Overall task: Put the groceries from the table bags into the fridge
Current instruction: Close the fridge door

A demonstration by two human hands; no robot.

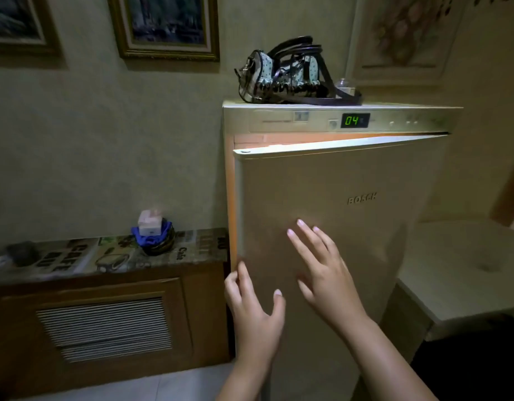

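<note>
A Bosch fridge (342, 120) is seen with its door (337, 256) slightly ajar, warm light showing along the left edge. A handbag (290, 73) is set on top. The right hand (322, 267) is spread flat against the door; the left hand (255, 311), fingers open, is curled at the door's left edge, nothing held.

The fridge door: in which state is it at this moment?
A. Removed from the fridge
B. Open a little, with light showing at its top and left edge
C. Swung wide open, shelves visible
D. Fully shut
B: the fridge door stands slightly ajar, with a lit gap along its top and left edge, while the left hand is at that edge and the right hand is spread before its front.
</note>
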